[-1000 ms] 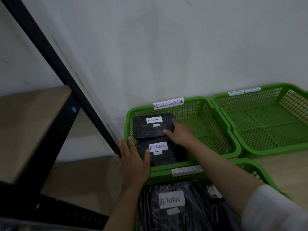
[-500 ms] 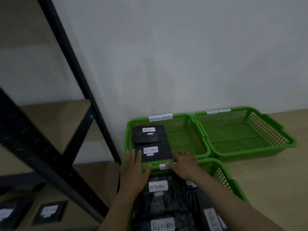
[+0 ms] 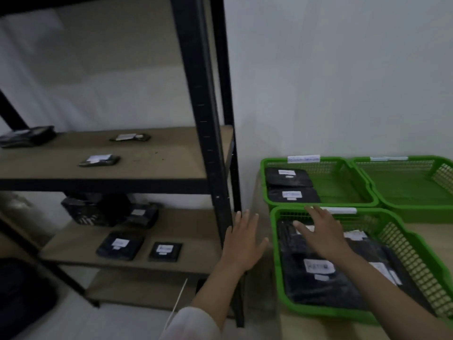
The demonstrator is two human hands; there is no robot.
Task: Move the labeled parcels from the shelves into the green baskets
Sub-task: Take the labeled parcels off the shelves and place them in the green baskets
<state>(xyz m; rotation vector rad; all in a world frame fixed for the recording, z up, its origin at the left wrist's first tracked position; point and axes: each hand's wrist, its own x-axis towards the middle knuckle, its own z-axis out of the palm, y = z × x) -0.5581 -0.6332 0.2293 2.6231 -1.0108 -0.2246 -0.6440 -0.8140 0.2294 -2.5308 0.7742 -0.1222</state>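
Note:
Three green baskets stand on the floor at the right. The far left basket (image 3: 264, 182) holds two black parcels (image 3: 293, 195) with white labels. The near basket (image 3: 278, 256) holds several black labeled parcels (image 3: 318, 285). The far right basket (image 3: 411, 190) looks bare inside. My right hand (image 3: 321, 231) hovers flat over the near basket with fingers spread, holding nothing. My left hand (image 3: 244, 239) is open beside the shelf's black post (image 3: 208, 133). More black labeled parcels lie on the shelves: two on the lower board (image 3: 120, 245) (image 3: 165, 251) and others on the upper board (image 3: 99, 160) (image 3: 130, 137).
A black metal shelf unit with wooden boards (image 3: 171, 155) fills the left. Dark bagged items (image 3: 107, 212) sit at the back of the lower board. A white wall (image 3: 331, 82) rises behind the baskets. A dark object (image 3: 22, 295) lies at the bottom left.
My view has swung left and pulled back, bringing the shelves into sight. Both hands have drawn back from the far left basket; the right is now over the near basket, the left beside the post.

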